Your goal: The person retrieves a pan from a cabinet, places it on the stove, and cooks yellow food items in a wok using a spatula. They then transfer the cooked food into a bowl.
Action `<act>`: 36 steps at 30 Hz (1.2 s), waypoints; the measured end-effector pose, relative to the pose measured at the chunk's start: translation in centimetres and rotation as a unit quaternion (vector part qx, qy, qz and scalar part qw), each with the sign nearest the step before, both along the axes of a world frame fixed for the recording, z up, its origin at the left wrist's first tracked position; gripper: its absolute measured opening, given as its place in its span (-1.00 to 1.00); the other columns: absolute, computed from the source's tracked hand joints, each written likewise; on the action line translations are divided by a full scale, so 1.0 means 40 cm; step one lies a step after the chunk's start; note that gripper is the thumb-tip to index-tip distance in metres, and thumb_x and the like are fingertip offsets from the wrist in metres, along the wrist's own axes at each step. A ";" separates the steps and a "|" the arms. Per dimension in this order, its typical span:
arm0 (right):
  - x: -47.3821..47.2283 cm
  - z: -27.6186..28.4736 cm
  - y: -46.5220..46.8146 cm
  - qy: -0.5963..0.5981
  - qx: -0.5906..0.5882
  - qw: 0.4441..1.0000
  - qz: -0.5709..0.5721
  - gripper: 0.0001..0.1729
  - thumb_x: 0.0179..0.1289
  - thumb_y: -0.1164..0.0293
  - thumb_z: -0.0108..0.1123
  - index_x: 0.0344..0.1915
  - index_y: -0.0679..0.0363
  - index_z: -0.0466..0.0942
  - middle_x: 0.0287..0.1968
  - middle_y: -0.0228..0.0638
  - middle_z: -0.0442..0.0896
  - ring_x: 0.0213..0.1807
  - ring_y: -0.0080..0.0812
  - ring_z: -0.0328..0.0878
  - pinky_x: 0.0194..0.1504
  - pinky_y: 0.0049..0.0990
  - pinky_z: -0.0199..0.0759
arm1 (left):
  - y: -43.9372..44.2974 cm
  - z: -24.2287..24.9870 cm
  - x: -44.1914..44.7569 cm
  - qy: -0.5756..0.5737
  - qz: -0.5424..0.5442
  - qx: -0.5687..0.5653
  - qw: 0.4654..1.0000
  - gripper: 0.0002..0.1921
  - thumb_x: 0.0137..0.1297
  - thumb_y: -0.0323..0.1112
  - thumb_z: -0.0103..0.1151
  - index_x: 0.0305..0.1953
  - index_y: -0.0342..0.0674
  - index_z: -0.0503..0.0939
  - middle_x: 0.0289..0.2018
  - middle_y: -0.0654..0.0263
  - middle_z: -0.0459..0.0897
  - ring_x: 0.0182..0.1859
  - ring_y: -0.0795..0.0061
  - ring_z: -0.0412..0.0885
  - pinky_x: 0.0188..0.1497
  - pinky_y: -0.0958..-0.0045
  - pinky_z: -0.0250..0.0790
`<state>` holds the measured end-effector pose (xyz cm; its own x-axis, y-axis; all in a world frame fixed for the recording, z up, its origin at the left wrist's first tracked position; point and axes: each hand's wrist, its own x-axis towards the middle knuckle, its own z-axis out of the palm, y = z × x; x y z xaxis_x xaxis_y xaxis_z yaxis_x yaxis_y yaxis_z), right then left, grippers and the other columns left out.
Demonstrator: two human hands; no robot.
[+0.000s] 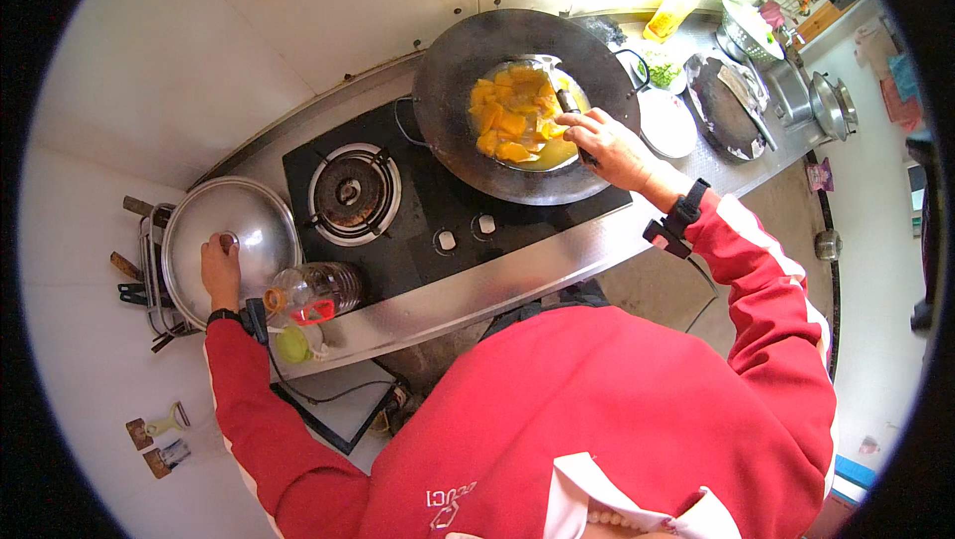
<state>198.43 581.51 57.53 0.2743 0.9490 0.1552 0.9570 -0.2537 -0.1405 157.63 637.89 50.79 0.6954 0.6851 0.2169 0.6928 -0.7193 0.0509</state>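
My right hand (pixel 608 147) grips the dark handle (pixel 568 103) of a metal spatula, whose blade (pixel 541 59) lies in a large black wok (pixel 448 158). Orange-yellow chunks, perhaps pumpkin (pixel 511 123), sit in shallow liquid at the wok's bottom. The wok rests over the right side of a black two-burner gas hob (pixel 395 255). Off to the left, my left hand (pixel 221 268) has its fingers around the knob (pixel 228 242) of a domed metal lid (pixel 261 218). That lid leans at the counter's left end, beside a knife rack.
A clear plastic bottle (pixel 321 291) and a green-lidded jar (pixel 295 345) stand near my left wrist. The left burner (pixel 351 192) is uncovered. Right of the wok are a white plate (pixel 668 123), chopped greens (pixel 662 69), a round chopping board (pixel 716 110) with a cleaver, and a colander (pixel 750 30).
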 end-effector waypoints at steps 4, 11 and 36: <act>-0.012 -0.010 0.004 -0.006 0.001 1.000 0.011 -0.57 -0.06 0.59 0.26 -0.08 0.28 0.48 0.22 -0.27 0.46 0.15 -0.10 0.42 0.16 -0.30 0.41 | -0.016 0.020 0.011 0.003 0.004 0.001 1.000 -0.61 0.23 -0.28 0.24 0.07 -0.21 0.50 -0.12 -0.01 0.57 -0.05 -0.05 0.55 -0.01 0.13 0.40; -0.124 0.076 -0.039 0.038 -0.055 0.995 0.070 -0.82 0.10 0.55 0.17 -0.24 0.26 0.49 0.23 -0.27 0.45 0.10 -0.15 0.42 0.06 -0.33 0.46 | -0.020 0.072 -0.006 -0.062 0.100 -0.021 0.993 -0.59 0.38 -0.22 0.06 0.16 -0.30 0.49 -0.02 -0.04 0.59 0.00 -0.01 0.57 0.04 0.19 0.40; -0.157 0.069 -0.179 0.100 -0.094 0.990 0.043 -0.73 0.09 0.61 0.18 -0.15 0.28 0.46 0.21 -0.22 0.45 0.07 -0.09 0.42 0.05 -0.21 0.42 | -0.866 -0.204 0.466 -0.029 -0.182 -0.391 0.902 -0.49 0.24 -0.27 0.19 0.21 -0.27 0.42 0.00 -0.05 0.54 -0.04 -0.07 0.59 0.01 0.12 0.44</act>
